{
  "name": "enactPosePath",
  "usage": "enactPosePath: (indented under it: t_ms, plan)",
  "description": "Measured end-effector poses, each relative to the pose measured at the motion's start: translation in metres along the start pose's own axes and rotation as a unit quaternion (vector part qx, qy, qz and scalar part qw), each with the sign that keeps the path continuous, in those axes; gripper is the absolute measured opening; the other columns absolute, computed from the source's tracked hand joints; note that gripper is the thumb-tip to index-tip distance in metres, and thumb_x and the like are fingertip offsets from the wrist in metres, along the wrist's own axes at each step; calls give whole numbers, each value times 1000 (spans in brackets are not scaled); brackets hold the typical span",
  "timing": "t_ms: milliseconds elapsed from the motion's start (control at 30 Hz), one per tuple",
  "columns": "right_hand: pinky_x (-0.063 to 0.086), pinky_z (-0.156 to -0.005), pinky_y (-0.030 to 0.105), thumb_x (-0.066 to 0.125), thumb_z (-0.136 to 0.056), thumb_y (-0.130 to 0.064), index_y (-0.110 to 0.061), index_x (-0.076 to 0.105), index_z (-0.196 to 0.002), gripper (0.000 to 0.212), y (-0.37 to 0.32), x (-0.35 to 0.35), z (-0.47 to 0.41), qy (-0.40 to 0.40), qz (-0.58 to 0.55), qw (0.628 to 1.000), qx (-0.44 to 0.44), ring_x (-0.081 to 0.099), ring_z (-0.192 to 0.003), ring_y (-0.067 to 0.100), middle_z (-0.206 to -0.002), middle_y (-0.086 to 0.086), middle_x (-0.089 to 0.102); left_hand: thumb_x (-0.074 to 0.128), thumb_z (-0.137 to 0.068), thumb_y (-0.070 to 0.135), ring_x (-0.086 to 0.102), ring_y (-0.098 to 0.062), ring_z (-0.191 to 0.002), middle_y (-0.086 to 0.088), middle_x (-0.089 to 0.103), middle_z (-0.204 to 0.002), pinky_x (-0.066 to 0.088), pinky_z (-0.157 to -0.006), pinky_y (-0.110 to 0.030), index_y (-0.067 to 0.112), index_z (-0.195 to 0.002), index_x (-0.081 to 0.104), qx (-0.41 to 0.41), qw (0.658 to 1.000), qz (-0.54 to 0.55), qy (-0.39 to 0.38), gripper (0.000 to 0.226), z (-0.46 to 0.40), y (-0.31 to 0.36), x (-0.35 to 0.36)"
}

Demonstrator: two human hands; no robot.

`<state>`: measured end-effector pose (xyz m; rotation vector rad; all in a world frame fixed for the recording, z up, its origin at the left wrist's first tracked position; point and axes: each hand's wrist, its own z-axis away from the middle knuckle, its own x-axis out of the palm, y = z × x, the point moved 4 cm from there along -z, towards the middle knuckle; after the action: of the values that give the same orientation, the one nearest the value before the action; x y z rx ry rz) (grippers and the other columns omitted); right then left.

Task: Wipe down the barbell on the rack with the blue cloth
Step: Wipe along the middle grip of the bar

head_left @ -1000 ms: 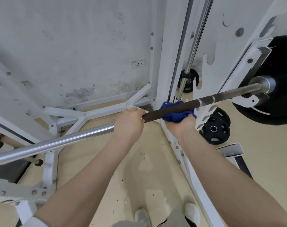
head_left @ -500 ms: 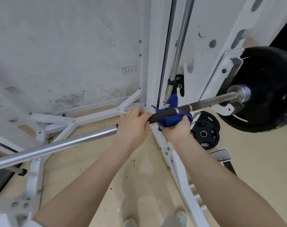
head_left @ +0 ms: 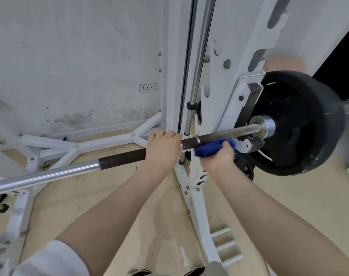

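The barbell (head_left: 50, 174) runs from lower left to the right, chrome at the left, dark and knurled near the middle, resting in the white rack's hook (head_left: 247, 144). A black weight plate (head_left: 301, 124) sits on its right sleeve. My left hand (head_left: 162, 149) is wrapped around the dark part of the bar. Just right of it, my right hand (head_left: 219, 158) grips the bunched blue cloth (head_left: 209, 149) and presses it against the underside of the bar, close to the hook.
The white rack upright (head_left: 173, 76) with a chrome guide rod (head_left: 199, 66) stands right behind the hands. White base struts (head_left: 70, 146) cross the beige floor. A smaller black plate (head_left: 245, 168) hangs low behind my right hand. A stained wall is beyond.
My right hand has slid the blue cloth to the right along the bar toward the hook and the plate. My left hand keeps its hold on the bar. The view has shifted right and closer.
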<state>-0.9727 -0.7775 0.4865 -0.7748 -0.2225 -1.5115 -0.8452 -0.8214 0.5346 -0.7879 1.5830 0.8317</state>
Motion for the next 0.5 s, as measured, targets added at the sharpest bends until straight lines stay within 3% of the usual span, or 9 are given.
enactPosePath:
  t_ms: [100, 133, 267, 367, 500]
  plan:
    - [38, -102, 41, 50, -92, -40, -12, 48, -112, 34, 7, -3, -3, -43, 62, 993, 90, 51, -116, 29, -110, 9, 57, 41, -95, 30, 44, -28, -120, -2, 52, -130, 30, -99, -39, 21, -133, 39, -11, 1000, 28, -8, 39, -8, 19, 5]
    - [36, -104, 43, 53, -91, -37, -9, 47, -116, 39, -3, -3, -3, -43, 65, 991, 106, 48, -120, 31, -117, 13, 56, 42, -94, 31, 44, -28, -121, -3, 51, -131, 30, -100, -39, 22, -135, 36, -12, 1000, 29, -6, 42, -10, 25, 7]
    - [43, -101, 41, 59, -88, -31, -17, 48, -121, 38, -55, -9, -13, -14, 14, 999, 43, 55, -108, 28, -121, 6, 58, 41, -95, 33, 49, -28, -112, -5, 56, -119, 32, -96, -38, 21, -126, 48, -28, 999, 0, -20, 34, -16, 33, 13]
    - [44, -100, 35, 57, -89, -36, -22, 44, -132, 47, -37, -8, -18, -31, 29, 998, 37, 56, -113, 21, -126, -8, 57, 41, -95, 34, 51, -27, -108, -4, 57, -113, 34, -92, -36, 22, -121, 53, -43, 999, -5, -27, 31, -20, 32, 14]
    - [41, -100, 41, 44, -97, -36, -10, 42, -130, 42, -13, -2, -18, -83, 114, 985, 100, 50, -122, 29, -129, 9, 54, 43, -94, 35, 48, -27, -112, -3, 56, -117, 34, -91, -36, 24, -122, 53, -63, 998, 0, -32, 31, -20, 32, 16]
